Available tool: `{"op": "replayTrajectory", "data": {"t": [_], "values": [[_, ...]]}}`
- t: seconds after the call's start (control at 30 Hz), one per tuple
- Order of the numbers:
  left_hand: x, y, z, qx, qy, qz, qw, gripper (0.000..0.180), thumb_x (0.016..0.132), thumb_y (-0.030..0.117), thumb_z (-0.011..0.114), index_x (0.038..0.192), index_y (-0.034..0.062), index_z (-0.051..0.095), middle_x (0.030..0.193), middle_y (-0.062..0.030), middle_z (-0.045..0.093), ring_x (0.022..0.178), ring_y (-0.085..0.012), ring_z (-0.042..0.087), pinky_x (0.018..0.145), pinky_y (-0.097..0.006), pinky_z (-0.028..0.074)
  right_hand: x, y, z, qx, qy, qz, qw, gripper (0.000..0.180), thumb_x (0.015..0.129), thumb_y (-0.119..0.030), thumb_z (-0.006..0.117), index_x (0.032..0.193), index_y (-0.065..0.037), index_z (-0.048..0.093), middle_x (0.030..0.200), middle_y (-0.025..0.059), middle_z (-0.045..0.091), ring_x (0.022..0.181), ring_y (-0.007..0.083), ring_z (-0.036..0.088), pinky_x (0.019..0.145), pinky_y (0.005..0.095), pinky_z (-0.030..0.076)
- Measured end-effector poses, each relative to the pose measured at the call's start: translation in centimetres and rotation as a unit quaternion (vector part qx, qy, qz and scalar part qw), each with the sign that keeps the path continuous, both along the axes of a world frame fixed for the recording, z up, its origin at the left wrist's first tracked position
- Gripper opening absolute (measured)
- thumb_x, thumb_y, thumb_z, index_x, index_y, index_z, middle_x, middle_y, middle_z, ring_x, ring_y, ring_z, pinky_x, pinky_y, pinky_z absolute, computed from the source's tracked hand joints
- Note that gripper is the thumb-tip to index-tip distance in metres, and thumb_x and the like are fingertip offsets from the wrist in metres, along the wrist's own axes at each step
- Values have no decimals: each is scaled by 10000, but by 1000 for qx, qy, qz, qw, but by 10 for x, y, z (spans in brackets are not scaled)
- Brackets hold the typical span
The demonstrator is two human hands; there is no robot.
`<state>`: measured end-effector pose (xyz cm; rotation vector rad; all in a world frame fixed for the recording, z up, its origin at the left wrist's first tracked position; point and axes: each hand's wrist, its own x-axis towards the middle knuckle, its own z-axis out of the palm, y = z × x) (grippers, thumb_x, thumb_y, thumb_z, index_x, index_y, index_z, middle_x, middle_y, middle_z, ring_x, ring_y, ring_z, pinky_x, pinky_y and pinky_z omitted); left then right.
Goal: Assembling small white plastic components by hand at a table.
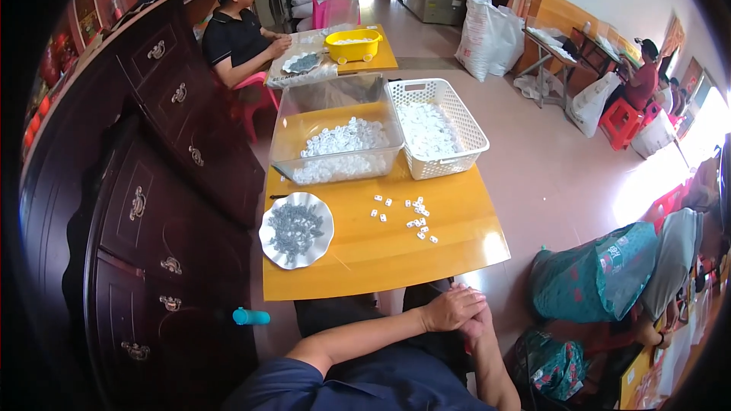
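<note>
My left hand (448, 310) is folded over my right hand (477, 323) beyond the table's near edge, above my lap. Both are closed against each other, and no object shows in them; the right fingers are partly hidden. On the yellow wooden table (358, 251), nearest to them, lie several small white pieces with dark marks (418, 222). Left of these stands a white scalloped plate (326, 217) heaped with small grey pieces (293, 230). Behind sit a clear plastic bin (343, 169) and a white perforated basket (470, 137), both holding many small white pieces.
A dark wooden cabinet (205, 205) runs along the left, with a teal bottle (251, 317) beside it. Ahead, a person (236, 30) sits at another table with a yellow basin (354, 52). Teal bags (594, 270), white sacks (487, 38) and other people are on the right.
</note>
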<state>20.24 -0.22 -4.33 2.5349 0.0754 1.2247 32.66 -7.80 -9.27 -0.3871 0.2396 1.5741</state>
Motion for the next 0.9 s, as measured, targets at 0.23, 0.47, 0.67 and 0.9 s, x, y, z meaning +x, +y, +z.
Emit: {"op": "replayTrajectory", "data": {"t": [0.23, 0.47, 0.67, 0.9], "values": [[-25, 21, 57, -18, 6, -18, 1000, 247, 881, 226, 663, 1090, 99, 698, 1195, -146, 671, 1153, -313, 645, 1057, -469, 478, -17, 8, 63, 74, 154, -2, 985, 250, 1052, -185, 466, 1165, -32, 627, 1170, 133, 683, 1140, 260, 651, 1047, 415, 515], [-45, 53, 106, -125, -80, 48, 988, 216, 925, 192, 663, 1089, 62, 719, 1148, -160, 690, 1126, -347, 639, 1034, -481, 469, -30, 65, 99, 103, 159, 16, 982, 296, 1068, -245, 475, 1194, -5, 593, 1158, 134, 653, 1115, 264, 650, 1012, 428, 540], [-79, 95, 101, -207, -135, 167, 955, 124, 935, 86, 671, 1027, 11, 706, 1039, -154, 712, 965, -347, 679, 845, -408, 541, -17, 126, 127, -26, 148, -21, 988, 341, 1078, -324, 454, 1025, -47, 645, 1027, 106, 712, 1002, 282, 682, 849, 407, 590], [-109, 96, 47, -275, -70, 209, 936, 74, 923, 54, 666, 942, -12, 692, 935, -152, 713, 874, -339, 676, 780, -394, 539, 21, 254, 187, 26, 7, -102, 994, 393, 1104, -293, 346, 1209, 8, 575, 1181, 209, 637, 1147, 355, 623, 1003, 486, 552]]}}
